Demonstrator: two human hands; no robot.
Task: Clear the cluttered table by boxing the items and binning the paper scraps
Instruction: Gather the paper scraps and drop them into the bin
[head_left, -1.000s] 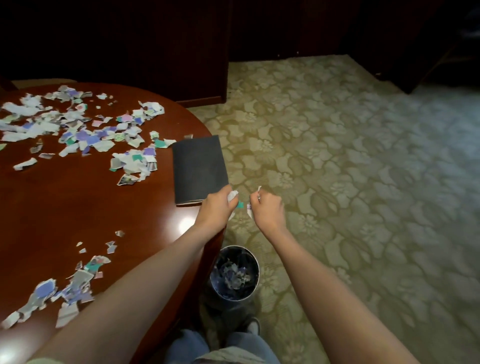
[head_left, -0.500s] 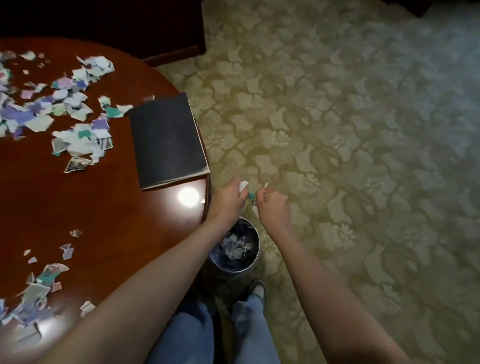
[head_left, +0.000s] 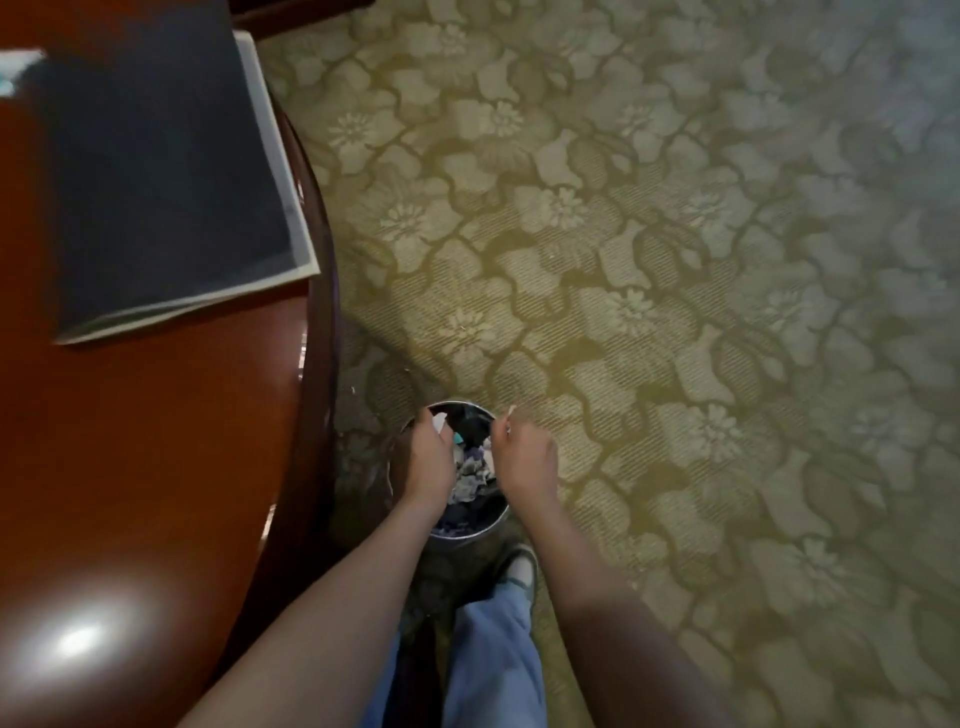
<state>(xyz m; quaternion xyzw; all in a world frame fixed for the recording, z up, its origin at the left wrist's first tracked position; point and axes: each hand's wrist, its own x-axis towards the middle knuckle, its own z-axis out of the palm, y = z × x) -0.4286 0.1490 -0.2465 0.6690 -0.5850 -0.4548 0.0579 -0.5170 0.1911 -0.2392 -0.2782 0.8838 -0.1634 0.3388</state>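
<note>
Left hand (head_left: 428, 460) over bin (head_left: 465, 538), fingers curled round a white scrap (head_left: 440, 422) that peeks out at the fingertips. Right hand (head_left: 524, 457) beside it, curled too, pinching a thin white sliver (head_left: 509, 413) above the rim. Most fingers hidden behind knuckles. Bin on carpet (head_left: 675, 260) just beside table (head_left: 156, 441), holds torn paper (head_left: 470, 475). Dark book (head_left: 156, 171) on table, blurred, cut off at frame edge.

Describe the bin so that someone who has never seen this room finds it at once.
Start at the round red-brown table on the left; just off its near edge, on the floral carpet, stands a small round metal bin. It is the only container in view on the floor, holding torn paper scraps, directly under the left hand and right hand.
</note>
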